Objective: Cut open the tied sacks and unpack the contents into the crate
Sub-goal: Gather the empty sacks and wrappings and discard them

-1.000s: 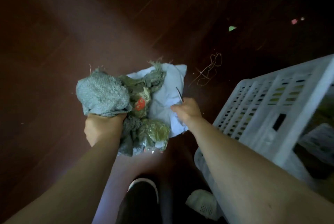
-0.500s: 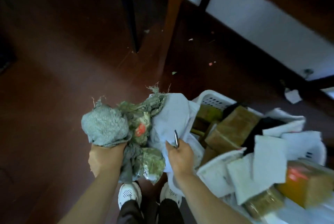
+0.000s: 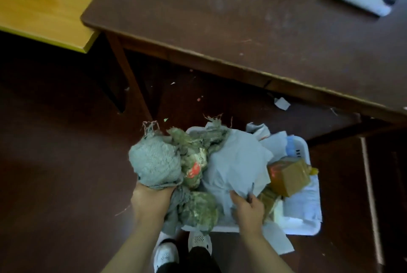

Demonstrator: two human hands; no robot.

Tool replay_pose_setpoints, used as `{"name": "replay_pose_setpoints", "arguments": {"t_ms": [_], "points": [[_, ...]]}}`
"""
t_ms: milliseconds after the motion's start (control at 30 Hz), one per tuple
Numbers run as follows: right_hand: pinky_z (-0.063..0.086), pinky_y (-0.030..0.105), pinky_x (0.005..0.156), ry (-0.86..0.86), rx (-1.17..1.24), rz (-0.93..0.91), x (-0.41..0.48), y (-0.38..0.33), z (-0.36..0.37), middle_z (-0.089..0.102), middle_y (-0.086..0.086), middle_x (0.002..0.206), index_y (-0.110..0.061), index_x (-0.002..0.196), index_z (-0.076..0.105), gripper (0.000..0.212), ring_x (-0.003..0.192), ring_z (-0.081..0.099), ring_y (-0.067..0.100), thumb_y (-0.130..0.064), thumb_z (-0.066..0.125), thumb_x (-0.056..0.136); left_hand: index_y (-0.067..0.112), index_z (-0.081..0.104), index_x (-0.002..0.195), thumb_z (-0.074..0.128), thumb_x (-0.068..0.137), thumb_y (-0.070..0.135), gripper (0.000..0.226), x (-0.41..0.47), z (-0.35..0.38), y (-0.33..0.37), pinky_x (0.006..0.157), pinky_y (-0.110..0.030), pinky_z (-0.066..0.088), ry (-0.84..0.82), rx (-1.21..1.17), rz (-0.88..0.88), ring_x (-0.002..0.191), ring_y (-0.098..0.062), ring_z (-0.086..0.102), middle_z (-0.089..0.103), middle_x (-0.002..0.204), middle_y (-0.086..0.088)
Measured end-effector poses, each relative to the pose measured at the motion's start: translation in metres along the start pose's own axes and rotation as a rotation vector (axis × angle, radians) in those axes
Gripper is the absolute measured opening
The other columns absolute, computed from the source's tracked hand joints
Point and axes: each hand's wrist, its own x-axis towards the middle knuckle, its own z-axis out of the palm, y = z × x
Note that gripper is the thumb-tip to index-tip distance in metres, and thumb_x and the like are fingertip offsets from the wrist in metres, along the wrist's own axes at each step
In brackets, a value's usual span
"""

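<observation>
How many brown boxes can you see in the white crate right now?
2: one large brown box on top at the crate right side, a smaller one beside the right hand. Paper may hide more.

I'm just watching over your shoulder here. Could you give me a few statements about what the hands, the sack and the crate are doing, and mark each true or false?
1. The left hand grips a bunched grey-green woven sack. True.
2. The right hand is empty. False: it holds a slim dark blade and white wrapping.
3. The white plastic crate stands on the brown wooden table. False: it sits on the floor.
4. A brown taped cardboard box lies in the crate. True.
5. The person wears white shoes. True.
</observation>
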Motion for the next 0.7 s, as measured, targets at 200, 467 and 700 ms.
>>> {"name": "replay_pose_setpoints", "arguments": {"t_ms": [200, 467, 700], "points": [[0.038, 0.019, 0.036, 0.203, 0.136, 0.174, 0.036, 0.021, -0.086, 0.052, 0.003, 0.044, -0.003, 0.069, 0.061, 0.011, 0.040, 0.046, 0.018, 0.002, 0.063, 0.078, 0.011, 0.062, 0.111, 0.077, 0.060, 0.041, 0.061, -0.032, 0.050, 0.016, 0.070, -0.034, 0.050, -0.265, 0.120, 0.276, 0.087, -0.032, 0.063, 0.069, 0.095, -0.011], [0.043, 0.042, 0.093, 0.338, -0.247, 0.024, 0.109, 0.056, -0.106, 0.043, 0.013, 0.145, -0.016, 0.149, 0.025, 0.082, 0.126, 0.046, 0.033, -0.026, 0.072, 0.082, 0.013, 0.065, 0.099, 0.079, 0.070, 0.030, 0.036, -0.038, 0.131, 0.006, 0.057, -0.024, 0.039, -0.414, 0.250, 0.419, 0.074, -0.023, 0.059, 0.064, 0.079, -0.001], [0.045, 0.035, 0.092, -0.067, -0.808, -0.329, 0.132, 0.099, -0.075, 0.007, -0.001, 0.160, -0.032, 0.144, 0.036, 0.050, 0.128, 0.047, 0.024, -0.021, 0.048, 0.097, 0.010, 0.063, 0.108, 0.083, 0.065, 0.030, 0.051, -0.030, 0.175, -0.001, 0.068, -0.027, 0.041, -0.323, 0.258, 0.408, 0.089, -0.031, 0.061, 0.068, 0.098, -0.012]]}}
